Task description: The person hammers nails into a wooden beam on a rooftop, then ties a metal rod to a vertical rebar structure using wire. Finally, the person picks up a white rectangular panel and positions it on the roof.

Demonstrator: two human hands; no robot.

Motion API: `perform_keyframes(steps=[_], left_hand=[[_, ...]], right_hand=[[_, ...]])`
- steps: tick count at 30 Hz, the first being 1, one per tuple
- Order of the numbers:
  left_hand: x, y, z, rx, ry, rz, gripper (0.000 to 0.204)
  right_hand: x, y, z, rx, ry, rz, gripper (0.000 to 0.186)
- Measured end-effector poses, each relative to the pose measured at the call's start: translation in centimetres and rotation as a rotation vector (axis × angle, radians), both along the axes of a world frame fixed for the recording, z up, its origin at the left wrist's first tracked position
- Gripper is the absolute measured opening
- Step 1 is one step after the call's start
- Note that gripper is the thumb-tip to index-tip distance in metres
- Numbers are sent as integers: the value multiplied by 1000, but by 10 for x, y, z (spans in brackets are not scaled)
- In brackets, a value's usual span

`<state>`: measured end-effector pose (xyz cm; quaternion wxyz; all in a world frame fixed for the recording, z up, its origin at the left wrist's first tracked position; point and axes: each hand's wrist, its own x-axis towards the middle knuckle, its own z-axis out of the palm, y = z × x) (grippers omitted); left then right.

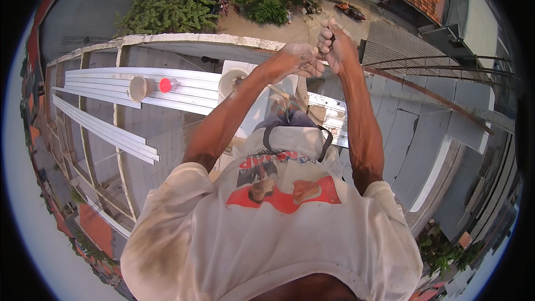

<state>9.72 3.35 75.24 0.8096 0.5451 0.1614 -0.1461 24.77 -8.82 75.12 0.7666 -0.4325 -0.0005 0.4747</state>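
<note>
My dust-coated hands are raised close together above a narrow high ledge. My left hand (302,59) has loosely bent fingers spread apart; whether it touches the small dark thing at my right hand is unclear. My right hand (336,44) is closed around something thin and dark that I cannot make out. Below my left hand are a round bucket (227,83) with greyish contents and a wooden stick (278,92). Further left, a beige bucket (139,88) and a red-topped container (166,85) stand on long white ribbed strips (95,81). My feet show below my hands.
A pale concrete edge (156,39) runs along the far side, above a lower yard with plants and a parked motorbike (349,10). Open framework (118,134) spans the left. To the right are a rusty bar (429,95), curved dark rods (462,61) and grey roofing sheets (412,128).
</note>
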Motion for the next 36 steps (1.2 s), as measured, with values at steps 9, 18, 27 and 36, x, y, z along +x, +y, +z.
perform_keyframes(steps=[9, 18, 27, 36], left_hand=[[-1, -4, -24, -676, -30, 647, 16], [1, 7, -27, -604, -23, 880, 20], [-4, 41, -40, -667, -123, 925, 23], [-31, -16, -53, -567, -62, 867, 22]], right_hand=[[-32, -13, 18, -510, -532, 212, 40], [-69, -24, -5, -307, -554, 405, 18], [-71, -66, -9, -371, -801, 695, 15], [-160, -56, -36, -485, -738, 254, 25]])
